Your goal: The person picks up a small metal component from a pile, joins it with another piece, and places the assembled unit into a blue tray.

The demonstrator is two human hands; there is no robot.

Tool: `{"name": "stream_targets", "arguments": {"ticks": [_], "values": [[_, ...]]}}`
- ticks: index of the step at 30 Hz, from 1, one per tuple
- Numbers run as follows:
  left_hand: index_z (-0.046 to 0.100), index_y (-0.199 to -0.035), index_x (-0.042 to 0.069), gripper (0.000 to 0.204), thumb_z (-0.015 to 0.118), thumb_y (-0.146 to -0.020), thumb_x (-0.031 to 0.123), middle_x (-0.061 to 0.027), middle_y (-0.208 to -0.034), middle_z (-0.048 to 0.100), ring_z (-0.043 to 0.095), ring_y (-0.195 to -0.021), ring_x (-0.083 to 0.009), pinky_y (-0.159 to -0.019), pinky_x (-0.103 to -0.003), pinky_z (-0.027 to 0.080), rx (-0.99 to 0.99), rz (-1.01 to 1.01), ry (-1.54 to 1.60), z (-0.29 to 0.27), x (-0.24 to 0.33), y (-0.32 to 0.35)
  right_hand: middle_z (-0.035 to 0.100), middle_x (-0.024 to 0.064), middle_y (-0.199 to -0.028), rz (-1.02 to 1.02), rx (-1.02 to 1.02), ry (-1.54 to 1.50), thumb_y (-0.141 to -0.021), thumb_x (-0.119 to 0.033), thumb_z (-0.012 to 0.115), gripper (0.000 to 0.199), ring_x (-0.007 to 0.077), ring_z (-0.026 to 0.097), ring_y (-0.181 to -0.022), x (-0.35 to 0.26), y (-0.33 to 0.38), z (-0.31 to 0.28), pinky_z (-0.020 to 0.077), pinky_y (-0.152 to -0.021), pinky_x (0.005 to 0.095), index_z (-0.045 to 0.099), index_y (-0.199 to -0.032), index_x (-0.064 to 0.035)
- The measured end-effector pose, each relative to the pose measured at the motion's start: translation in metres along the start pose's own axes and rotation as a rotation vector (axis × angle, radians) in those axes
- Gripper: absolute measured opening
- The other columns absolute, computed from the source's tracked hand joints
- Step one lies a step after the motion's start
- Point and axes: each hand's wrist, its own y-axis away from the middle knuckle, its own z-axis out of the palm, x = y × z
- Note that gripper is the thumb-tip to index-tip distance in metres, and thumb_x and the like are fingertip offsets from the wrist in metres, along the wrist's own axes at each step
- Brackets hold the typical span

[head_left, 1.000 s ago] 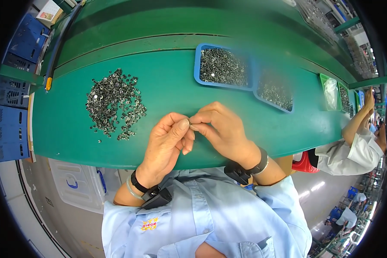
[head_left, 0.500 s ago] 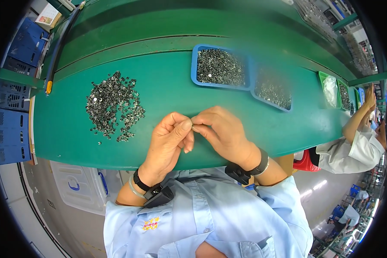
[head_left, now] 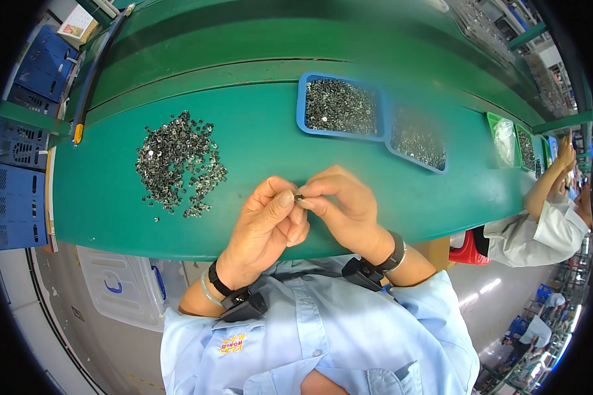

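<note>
I see a long green work table in a busy factory room. My left hand and right hand meet above its near edge. The fingertips of both hands pinch one tiny dark metal part between them, so both are closed tight on it. A loose pile of small shiny metal pieces lies on the table to my left. A blue plastic tray full of the same pieces sits farther back, with a second blue tray just beside it. Another person's arm rests at the far right.
</note>
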Motion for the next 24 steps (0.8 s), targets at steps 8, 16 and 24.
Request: {"name": "stream_targets", "arguments": {"ticks": [8,16,24], "values": [[0.051,-0.093,0.007,0.014,0.054,-0.094,0.021,-0.0041,-0.069,0.056,0.049,-0.052,-0.0130,-0.046,-0.026,0.036,0.053,-0.016,-0.057,0.004,0.005,0.004,0.062,0.0062,-0.082,-0.148,-0.050,0.136,-0.076,-0.003,0.068,0.016,0.0220,0.061,-0.071,0.001,-0.001,-0.001,0.0488,-0.058,0.0309,0.060,-0.090,-0.0063],[0.050,-0.089,0.007,0.016,0.054,-0.093,0.021,-0.0043,-0.067,0.054,0.049,-0.051,-0.0135,-0.046,-0.026,0.038,0.084,-0.035,-0.278,0.001,0.013,0.005,0.061,0.0065,-0.082,-0.175,-0.080,0.170,-0.077,-0.003,0.067,0.015,0.0224,0.061,-0.071,0.007,0.004,-0.002,0.0490,-0.057,0.0309,0.060,-0.090,-0.0063],[0.052,-0.088,0.006,0.016,0.055,-0.093,0.020,-0.0055,-0.066,0.056,0.050,-0.053,-0.0130,-0.048,-0.025,0.041,0.038,-0.091,-0.085,0.001,0.013,0.005,0.062,0.0057,-0.082,-0.062,-0.106,0.022,-0.078,-0.005,0.068,0.015,0.0205,0.062,-0.073,0.006,0.002,-0.003,0.0496,-0.060,0.0297,0.061,-0.091,-0.0083]]}}
